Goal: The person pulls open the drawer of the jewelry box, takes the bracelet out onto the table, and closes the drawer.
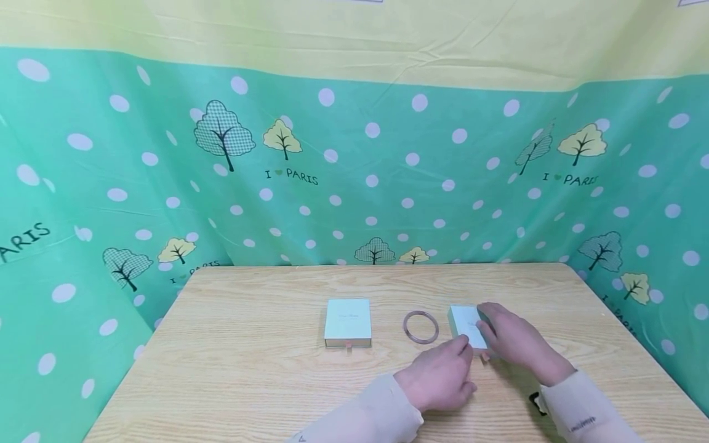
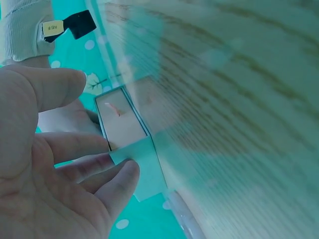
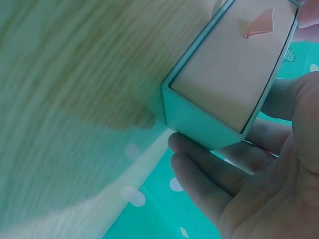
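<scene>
A pale mint gift box (image 1: pixel 466 325) with a pink ribbon tab lies on the table, between both hands. My left hand (image 1: pixel 442 375) touches its near left side with the fingertips; in the left wrist view the fingers (image 2: pixel 122 181) lie along that side, loosely extended. My right hand (image 1: pixel 512 338) rests against the right side, covering part of the lid. In the right wrist view its fingers (image 3: pixel 204 174) reach along the box's side wall, and the drawer front (image 3: pixel 234 64) with its tab is pushed in. A brownish-purple bangle (image 1: pixel 421 327) lies flat left of this box.
Farther left sits a second mint box (image 1: pixel 348 320), its ribbon tab facing the near edge. All lie on a light wood table (image 1: pixel 249 369). A green polka-dot curtain (image 1: pixel 376 203) surrounds the table at the back and sides.
</scene>
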The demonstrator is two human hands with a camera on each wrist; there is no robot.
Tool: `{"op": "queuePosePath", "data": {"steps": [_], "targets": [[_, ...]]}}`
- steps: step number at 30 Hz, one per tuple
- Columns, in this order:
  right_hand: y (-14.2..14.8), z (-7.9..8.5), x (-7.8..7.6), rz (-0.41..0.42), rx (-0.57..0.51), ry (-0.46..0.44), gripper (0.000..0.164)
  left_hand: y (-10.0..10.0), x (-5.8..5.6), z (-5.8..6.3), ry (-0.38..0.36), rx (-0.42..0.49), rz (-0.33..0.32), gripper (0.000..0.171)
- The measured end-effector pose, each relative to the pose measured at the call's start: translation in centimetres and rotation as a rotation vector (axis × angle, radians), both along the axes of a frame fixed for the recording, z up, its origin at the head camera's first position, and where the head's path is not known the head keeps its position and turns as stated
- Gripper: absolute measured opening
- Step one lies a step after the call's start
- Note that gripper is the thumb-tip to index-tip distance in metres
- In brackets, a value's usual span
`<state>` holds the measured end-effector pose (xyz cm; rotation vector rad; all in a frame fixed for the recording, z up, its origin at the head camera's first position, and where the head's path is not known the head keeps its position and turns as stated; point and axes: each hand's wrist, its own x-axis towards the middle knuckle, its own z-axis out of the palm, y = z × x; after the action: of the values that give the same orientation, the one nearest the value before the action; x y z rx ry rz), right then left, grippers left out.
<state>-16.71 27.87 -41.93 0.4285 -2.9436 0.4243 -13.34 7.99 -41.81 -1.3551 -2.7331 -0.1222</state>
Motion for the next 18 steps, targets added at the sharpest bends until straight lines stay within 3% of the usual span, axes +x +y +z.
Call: {"op": "queuePosePath", "data": {"steps": [18], "targets": [[-0.01,0.25,0.84,-0.003,0.000,-0.013,0.041,-0.72,0.66,0.08,0.016,0.020,-0.026,0.043]]}}
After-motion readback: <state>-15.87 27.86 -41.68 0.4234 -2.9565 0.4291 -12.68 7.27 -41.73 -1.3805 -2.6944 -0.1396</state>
